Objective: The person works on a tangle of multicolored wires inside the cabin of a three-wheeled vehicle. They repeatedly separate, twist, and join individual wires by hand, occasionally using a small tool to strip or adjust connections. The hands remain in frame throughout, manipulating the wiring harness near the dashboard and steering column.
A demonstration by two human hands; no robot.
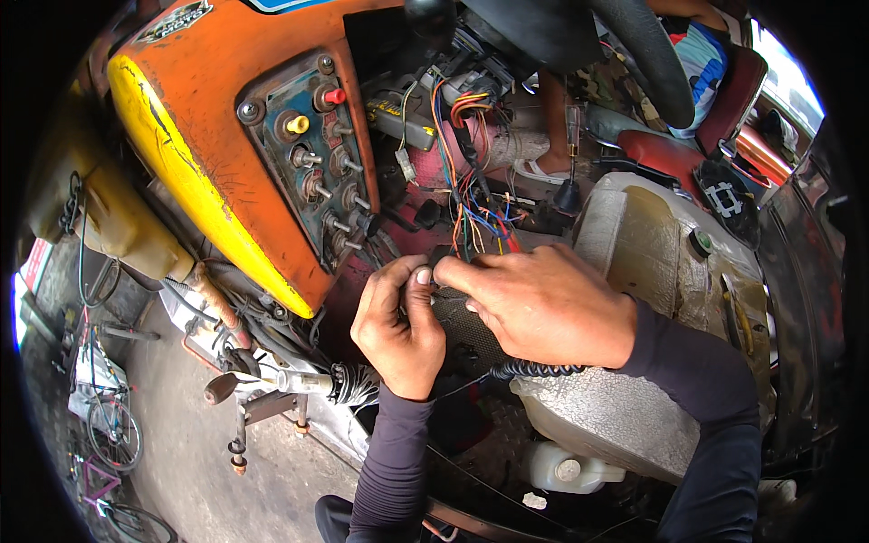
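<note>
My left hand (398,326) and my right hand (552,303) meet at their fingertips in the middle of the view. Both are closed in a pinch, thumb against forefinger; the thing between the fingertips is too small and covered to make out. Just beyond them hangs a bundle of loose coloured wires (466,213), with red, blue, orange and green strands. Some strands reach down close behind my right hand. A white plug connector (405,166) dangles from a pale wire left of the bundle. Below my right hand lies a black coiled cord (543,368).
To the left, an orange and yellow dashboard (213,127) carries a panel of toggle switches (317,195). A black steering wheel (643,59) arches above. At right stands a worn, plastic-covered seat (634,213). A person (701,59) sits beyond the gear lever (570,145). A white plastic bottle (570,468) lies below.
</note>
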